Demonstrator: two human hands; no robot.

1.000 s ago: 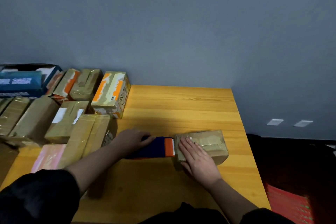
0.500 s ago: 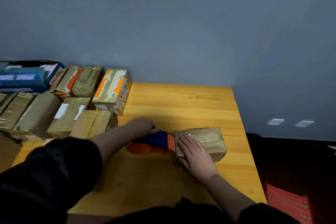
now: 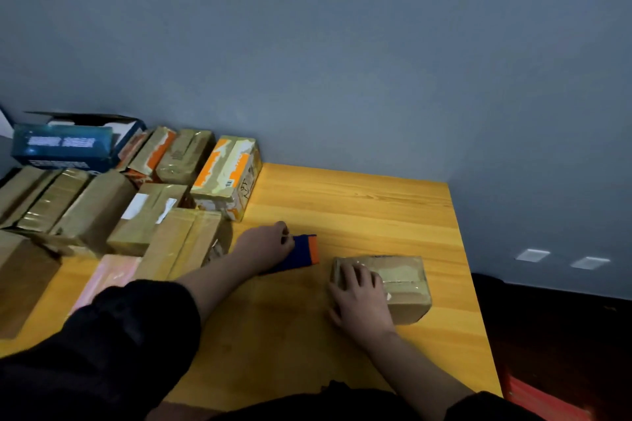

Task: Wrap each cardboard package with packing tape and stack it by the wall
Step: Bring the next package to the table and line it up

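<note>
The small cardboard package [image 3: 403,287] sits on the wooden worktop [image 3: 359,202], toward its right-hand side, with shiny tape running across its top face. The right hand [image 3: 360,301] lies over the package's near left corner, fingers spread and laid flat on the top, pressing rather than clutching, so that grip is released. Just left of the package, with a strip of bare wood between them, is the tape dispenser [image 3: 302,251], dark blue with an orange end turned toward the package. The left hand [image 3: 265,246] has its grip clenched round the dispenser's far end, fingers curled over it, forearm reaching in from a black sleeve [image 3: 113,345]. Further left of the package, well apart from it, a crowd of taped boxes fills the worktop's left part: an orange-and-white printed box [image 3: 227,174] nearest the package and close to the blue-grey wall [image 3: 342,61], a plain brown box [image 3: 183,239] in front of it, a box with white labels [image 3: 150,212] beside that, and more taped brown ones beyond. A pale pink flat package [image 3: 106,277] lies at the near edge of that group. At the far left, against the wall, a blue carton [image 3: 65,147] stands with its lid flaps open.
</note>
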